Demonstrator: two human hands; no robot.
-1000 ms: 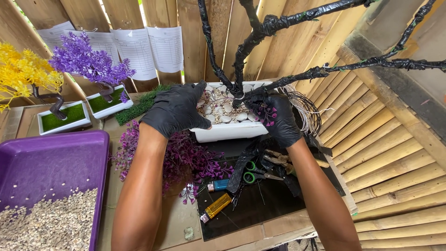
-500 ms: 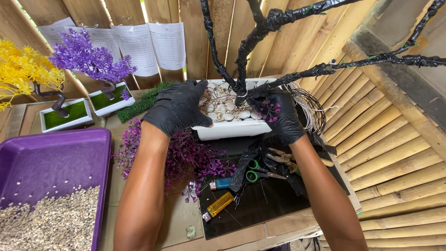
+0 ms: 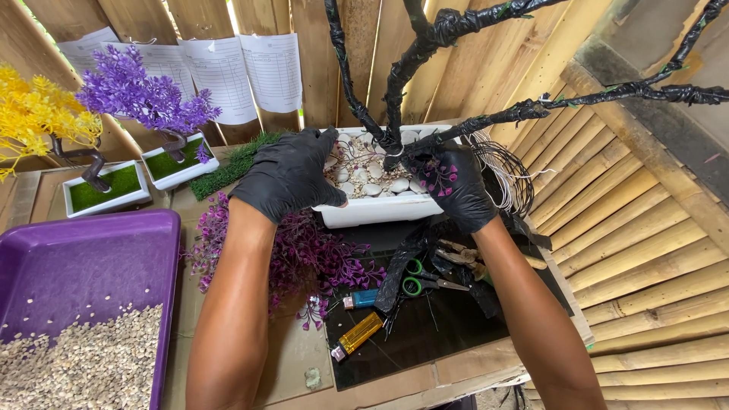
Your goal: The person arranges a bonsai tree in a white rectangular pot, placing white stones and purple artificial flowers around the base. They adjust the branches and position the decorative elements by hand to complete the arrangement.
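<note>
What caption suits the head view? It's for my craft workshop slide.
Two black-gloved hands, left hand and right hand, grip a white planter holding a black-wrapped bare tree above pebbles.

Daylight is leaking through gaps in the far plank wall point(image 3: 319, 61), lighting the scene bright and even, shadows staying soft. Focus is holding sharp throughout; wide-lens distortion is bending the bamboo slats point(image 3: 645, 250) at right.

Black gloves point(image 3: 292, 178) — white planter point(image 3: 380, 209)
</note>
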